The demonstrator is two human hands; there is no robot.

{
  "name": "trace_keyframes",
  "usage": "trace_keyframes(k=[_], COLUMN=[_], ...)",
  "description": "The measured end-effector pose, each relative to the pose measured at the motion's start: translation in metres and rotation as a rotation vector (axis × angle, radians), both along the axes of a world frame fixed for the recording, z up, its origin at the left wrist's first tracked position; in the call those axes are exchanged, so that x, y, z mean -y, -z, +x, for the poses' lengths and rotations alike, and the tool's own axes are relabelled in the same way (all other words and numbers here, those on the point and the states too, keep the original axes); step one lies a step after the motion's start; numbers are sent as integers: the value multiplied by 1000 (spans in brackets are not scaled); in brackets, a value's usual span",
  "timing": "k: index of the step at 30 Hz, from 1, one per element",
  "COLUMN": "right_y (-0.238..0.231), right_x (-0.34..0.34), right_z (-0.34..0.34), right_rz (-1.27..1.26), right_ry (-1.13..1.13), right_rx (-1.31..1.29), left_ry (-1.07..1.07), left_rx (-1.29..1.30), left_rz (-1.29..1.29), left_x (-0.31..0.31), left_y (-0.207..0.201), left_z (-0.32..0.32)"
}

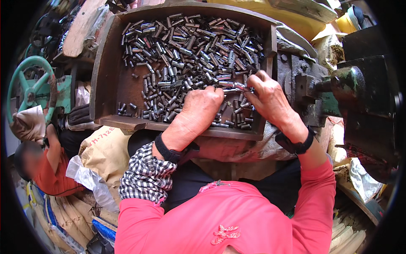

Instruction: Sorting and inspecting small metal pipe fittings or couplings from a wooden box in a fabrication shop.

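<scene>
A wooden tray (98, 80) with raised sides lies in front of me, holding a heap of small metal tubes (186, 46), some shiny and some dark. Low over the heap, my left hand (198, 109) is closed, its thumb and fingertips pinched together; what they grip is mostly hidden. My right hand (270, 97) pinches a shiny metal tube (239, 86) that points toward my left fingertips. Shorter dark tubes (171, 110) lie loose around my left hand. Both wrists wear black bands.
A dark machine (317, 86) stands against the tray's right side. At the left are a green handwheel (31, 91) and another person in an orange top (57, 173). A brown paper sack (105, 150) sits near the tray's front left corner. Cloth (237, 148) hangs below the front edge.
</scene>
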State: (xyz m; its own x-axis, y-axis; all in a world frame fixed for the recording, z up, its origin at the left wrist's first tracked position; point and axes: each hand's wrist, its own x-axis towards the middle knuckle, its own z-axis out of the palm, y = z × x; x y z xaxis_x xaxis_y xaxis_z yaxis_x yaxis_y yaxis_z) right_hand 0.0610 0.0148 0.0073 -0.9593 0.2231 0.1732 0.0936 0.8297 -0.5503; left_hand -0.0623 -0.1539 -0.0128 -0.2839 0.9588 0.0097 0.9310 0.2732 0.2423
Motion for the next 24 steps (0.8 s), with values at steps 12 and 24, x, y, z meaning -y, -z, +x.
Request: trace_keyframes(k=[12, 24], right_y=[1, 1], right_x=[16, 19], right_z=[30, 32], right_rz=[-292, -930], right_ry=[100, 248], right_rx=[-38, 112], left_ry=[-4, -320], left_rx=[167, 1516], left_rz=[63, 291], left_x=[-10, -19], left_y=[2, -7], left_z=[11, 14])
